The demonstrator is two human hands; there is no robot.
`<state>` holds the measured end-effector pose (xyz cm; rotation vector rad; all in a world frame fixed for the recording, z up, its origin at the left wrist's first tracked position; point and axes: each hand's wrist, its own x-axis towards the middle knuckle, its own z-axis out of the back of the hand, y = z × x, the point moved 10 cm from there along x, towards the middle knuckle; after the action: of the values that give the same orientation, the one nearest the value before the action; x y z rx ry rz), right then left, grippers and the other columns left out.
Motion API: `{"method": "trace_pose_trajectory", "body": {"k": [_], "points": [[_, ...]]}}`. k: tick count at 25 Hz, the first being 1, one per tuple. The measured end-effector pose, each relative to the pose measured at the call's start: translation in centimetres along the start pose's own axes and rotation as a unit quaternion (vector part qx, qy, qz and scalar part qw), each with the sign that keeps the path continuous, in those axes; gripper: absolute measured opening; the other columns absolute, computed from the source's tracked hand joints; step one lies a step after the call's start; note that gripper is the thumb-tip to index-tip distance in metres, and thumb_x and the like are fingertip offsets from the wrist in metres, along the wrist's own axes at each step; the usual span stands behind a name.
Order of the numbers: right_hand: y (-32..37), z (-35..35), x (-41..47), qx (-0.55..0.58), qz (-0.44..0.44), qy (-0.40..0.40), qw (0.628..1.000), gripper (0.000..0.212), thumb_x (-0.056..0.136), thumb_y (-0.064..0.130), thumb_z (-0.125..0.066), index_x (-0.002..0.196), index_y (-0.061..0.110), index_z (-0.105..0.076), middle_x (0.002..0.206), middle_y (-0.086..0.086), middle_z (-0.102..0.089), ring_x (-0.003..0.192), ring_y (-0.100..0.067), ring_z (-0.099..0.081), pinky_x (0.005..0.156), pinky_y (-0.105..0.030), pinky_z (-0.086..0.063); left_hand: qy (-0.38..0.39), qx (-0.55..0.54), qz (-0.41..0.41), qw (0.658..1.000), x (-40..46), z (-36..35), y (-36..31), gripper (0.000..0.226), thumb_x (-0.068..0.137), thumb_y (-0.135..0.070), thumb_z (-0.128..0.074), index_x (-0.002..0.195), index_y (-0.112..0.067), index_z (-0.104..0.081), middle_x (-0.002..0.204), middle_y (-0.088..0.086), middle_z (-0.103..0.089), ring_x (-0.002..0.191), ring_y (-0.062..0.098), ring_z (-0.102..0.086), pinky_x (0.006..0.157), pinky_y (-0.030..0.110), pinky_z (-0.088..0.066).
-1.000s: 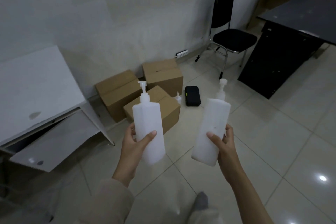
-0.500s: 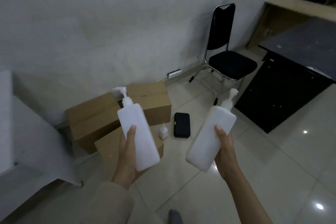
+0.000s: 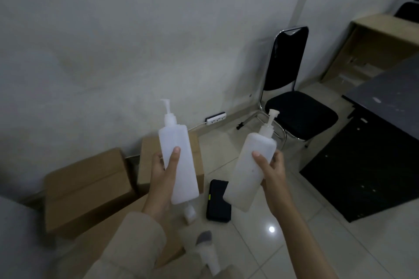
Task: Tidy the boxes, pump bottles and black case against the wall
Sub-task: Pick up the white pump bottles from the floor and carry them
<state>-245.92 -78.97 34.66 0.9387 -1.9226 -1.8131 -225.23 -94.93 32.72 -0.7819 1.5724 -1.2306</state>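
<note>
White plastic pump bottles fill your grip: your left hand (image 3: pixel 162 179) holds one bottle (image 3: pixel 178 163) upright, your right hand (image 3: pixel 273 174) holds another (image 3: pixel 250 170) tilted. Below them, brown cardboard boxes (image 3: pixel 88 186) and a black rectangular case (image 3: pixel 218 201) lie on the floor.

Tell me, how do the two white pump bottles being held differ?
The left bottle, gripped by the left hand, stands almost upright; the right bottle, gripped by the right hand, leans to the right. The left bottle's pump reaches higher in the picture than the right bottle's. Both are white, rectangular, pump-topped and held off the floor.
</note>
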Motion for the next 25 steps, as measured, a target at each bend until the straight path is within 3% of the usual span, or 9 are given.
{"method": "trace_pose_trajectory", "body": {"k": [3,6,12,14,17,20,23,25], "points": [[2.9,0.9,7.2,-0.029,0.025,0.007,0.999,0.061,0.061,0.046,-0.071,0.113,0.037,-0.042,0.112,0.003,-0.056,0.098,-0.019,-0.062,0.071,-0.035,-0.057,-0.011,-0.010,-0.010,1.000,6.2,-4.6,-2.6,0.062,0.076,-0.055,-0.058,0.123,-0.018,-0.040,0.109,0.007,-0.058,0.091,0.021,-0.060,0.071,0.036,-0.052],[4.4,2.1,13.0,-0.046,0.043,0.009,0.998,0.063,0.069,0.032,-0.069,0.122,0.041,-0.036,0.114,0.006,-0.053,0.098,-0.017,-0.061,0.076,-0.037,-0.057,-0.007,-0.005,-0.004,1.000,11.1,-8.7,-3.6,0.049,0.083,-0.038,-0.059,0.122,-0.014,-0.040,0.105,0.000,-0.056,0.090,0.013,-0.057,0.063,0.028,-0.046],[3.0,4.7,22.8,-0.135,0.011,0.046,0.990,0.069,0.075,0.015,-0.073,0.127,0.033,-0.031,0.112,0.009,-0.050,0.097,-0.011,-0.058,0.071,-0.024,-0.054,-0.025,0.047,-0.004,0.999,17.1,-15.4,-2.1,0.068,0.067,-0.038,-0.076,0.120,-0.016,-0.041,0.107,-0.006,-0.054,0.095,0.005,-0.055,0.075,0.026,-0.046],[1.9,5.5,26.0,-0.167,-0.004,0.073,0.983,0.069,0.074,0.011,-0.073,0.128,0.027,-0.033,0.116,0.002,-0.050,0.102,-0.015,-0.057,0.079,-0.030,-0.054,-0.063,0.073,0.006,0.995,18.1,-17.3,-1.2,0.064,0.073,-0.024,-0.076,0.122,-0.012,-0.038,0.109,-0.004,-0.051,0.093,0.010,-0.053,0.076,0.026,-0.042],[0.6,6.8,30.9,-0.230,-0.018,0.142,0.962,0.070,0.065,0.015,-0.074,0.126,0.024,-0.039,0.122,-0.005,-0.047,0.108,-0.021,-0.052,0.091,-0.041,-0.050,-0.136,0.085,0.028,0.987,19.6,-20.3,0.6,0.068,0.072,-0.020,-0.076,0.126,-0.010,-0.035,0.113,-0.001,-0.047,0.100,0.016,-0.048,0.081,0.029,-0.039],[-0.2,8.7,35.2,-0.284,-0.027,0.176,0.942,0.067,0.065,0.009,-0.075,0.121,0.026,-0.042,0.122,-0.007,-0.046,0.109,-0.022,-0.050,0.091,-0.038,-0.048,-0.176,0.078,0.048,0.980,20.8,-23.0,2.0,0.068,0.073,-0.020,-0.075,0.127,-0.013,-0.034,0.114,-0.001,-0.046,0.102,0.018,-0.047,0.081,0.030,-0.039],[-1.9,10.0,38.5,-0.318,-0.042,0.195,0.927,0.074,0.062,0.018,-0.075,0.127,0.028,-0.041,0.122,-0.005,-0.044,0.110,-0.022,-0.049,0.092,-0.041,-0.048,-0.190,0.072,0.058,0.977,22.4,-24.5,3.5,0.065,0.075,-0.020,-0.073,0.126,-0.017,-0.033,0.118,0.001,-0.048,0.104,0.018,-0.048,0.082,0.031,-0.041],[-4.0,10.1,39.9,-0.318,-0.059,0.207,0.923,0.073,0.067,0.010,-0.074,0.129,0.031,-0.042,0.118,-0.002,-0.040,0.105,-0.018,-0.047,0.086,-0.032,-0.048,-0.198,0.064,0.058,0.976,23.6,-24.7,5.3,0.062,0.076,-0.019,-0.072,0.124,-0.021,-0.032,0.123,0.002,-0.048,0.109,0.020,-0.049,0.087,0.035,-0.043]]}}
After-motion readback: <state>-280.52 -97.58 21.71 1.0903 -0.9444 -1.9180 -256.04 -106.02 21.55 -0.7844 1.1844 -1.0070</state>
